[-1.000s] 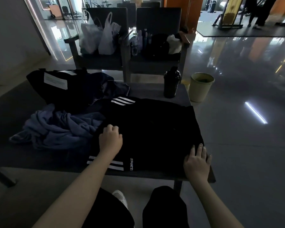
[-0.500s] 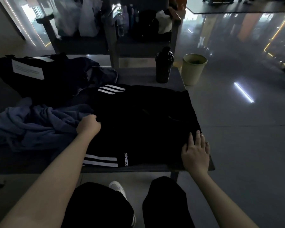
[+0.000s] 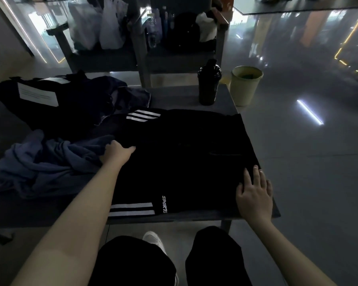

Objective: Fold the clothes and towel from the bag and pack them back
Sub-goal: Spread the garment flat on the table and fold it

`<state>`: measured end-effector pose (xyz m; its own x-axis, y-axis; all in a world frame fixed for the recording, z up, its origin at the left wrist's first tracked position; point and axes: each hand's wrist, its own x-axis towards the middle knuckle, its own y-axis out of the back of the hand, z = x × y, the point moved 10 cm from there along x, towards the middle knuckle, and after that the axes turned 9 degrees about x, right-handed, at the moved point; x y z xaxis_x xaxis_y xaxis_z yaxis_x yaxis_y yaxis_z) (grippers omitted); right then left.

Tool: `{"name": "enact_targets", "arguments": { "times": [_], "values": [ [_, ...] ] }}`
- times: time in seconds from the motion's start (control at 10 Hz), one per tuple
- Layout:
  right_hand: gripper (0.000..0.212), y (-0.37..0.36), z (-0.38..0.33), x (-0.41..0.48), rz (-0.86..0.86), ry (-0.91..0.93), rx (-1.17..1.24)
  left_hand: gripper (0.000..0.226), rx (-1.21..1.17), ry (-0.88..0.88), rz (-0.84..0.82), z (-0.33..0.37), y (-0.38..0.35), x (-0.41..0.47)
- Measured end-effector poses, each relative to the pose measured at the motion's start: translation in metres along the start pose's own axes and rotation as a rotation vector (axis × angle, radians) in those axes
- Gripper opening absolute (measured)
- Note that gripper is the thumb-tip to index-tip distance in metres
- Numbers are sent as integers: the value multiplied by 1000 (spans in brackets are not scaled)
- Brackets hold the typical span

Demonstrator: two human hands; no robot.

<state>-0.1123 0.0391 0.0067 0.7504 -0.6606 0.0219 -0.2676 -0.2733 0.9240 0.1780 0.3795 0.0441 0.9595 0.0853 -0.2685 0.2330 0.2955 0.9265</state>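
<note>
Two hands on smooth black striped shorts [image 3: 184,157]: left hand [image 3: 117,154], fingers curled round the edge; right hand [image 3: 254,193], fingers flat.

looks like a gym lounge or public sports hall, not a home: a wide glossy floor [image 3: 298,162] mirrors strip lights, striped sportswear [image 3: 184,151] covers the table [image 3: 180,96], a shaker [image 3: 209,83] stands at its far right corner, and chairs [image 3: 103,56] behind hold plastic bags [image 3: 110,23] and a backpack [image 3: 182,32].
</note>
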Motion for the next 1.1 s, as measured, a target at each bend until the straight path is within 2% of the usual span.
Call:
{"name": "enact_targets", "arguments": {
  "times": [0.1,0.2,0.4,0.5,0.6,0.7,0.8,0.9,1.0,1.1],
  "values": [
    [55,1,1,1,12,-2,6,45,-5,-58,-87,13,-12,0],
    [55,1,0,1,2,5,10,29,-77,-192,-45,20,-5,-3],
    [55,2,-1,-1,-2,1,21,29,-467,-199,95,-12,26,-29],
    [55,2,-2,-2,-6,1,18,11,-641,-247,257,-18,52,-44],
    [55,2,-1,-1,-8,2,12,9,-737,-227,354,-20,64,-47],
    [55,1,-1,-1,-5,2,16,17,-619,-129,300,-20,47,-36],
    [55,0,0,0,5,2,15,42,-165,-79,253,-17,23,-32],
    [54,0,1,1,10,5,17,34,128,-375,546,19,26,-72],
    [55,-1,-1,0,0,13,11,15,219,-796,414,51,-15,-124],
    [54,1,-4,-1,-22,23,-2,54,337,-743,-63,23,-82,-140]
  ]
}}
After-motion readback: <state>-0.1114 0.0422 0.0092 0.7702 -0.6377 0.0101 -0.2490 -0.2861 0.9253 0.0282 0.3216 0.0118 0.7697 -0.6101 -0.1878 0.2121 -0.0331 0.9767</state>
